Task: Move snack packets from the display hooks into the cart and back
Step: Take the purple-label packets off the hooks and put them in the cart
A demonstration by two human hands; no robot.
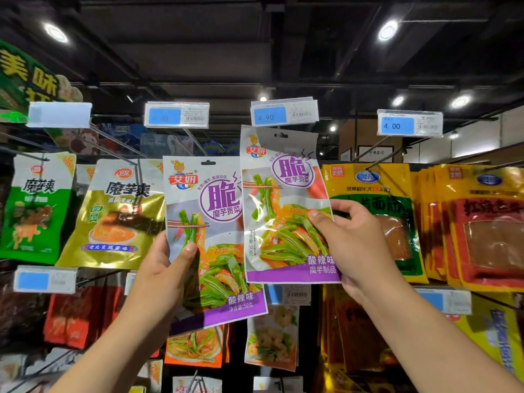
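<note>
Supermarket display wall, viewed under a dark ceiling with round lights (388, 31). Snack packets hung in rows on wire hooks (119, 141) below price tags. I saw both hands raised before the upper row, each with one white-and-purple packet of the same design.

The left hand (167, 268) pinched the left packet (215, 239) at its lower left edge, thumb on the printed face and fingers behind. This packet stood nearly upright, its hang hole showing at the top.

The right hand (354, 245) pinched the right packet (283, 211) at its right edge, thumb across the front and fingers behind. The right packet sat higher, its left edge overlapping the left packet and its top just beneath the 4.90 tag (284, 111). A grey header (286, 141) with a hang hole covered its upper right corner; I could not tell whether either was on a hook.

Left of the hands hung a green packet (37, 208) and a gold packet (113, 214). To the right were yellow packets (368, 182) beneath the 4.00 tag (409, 123).
</note>
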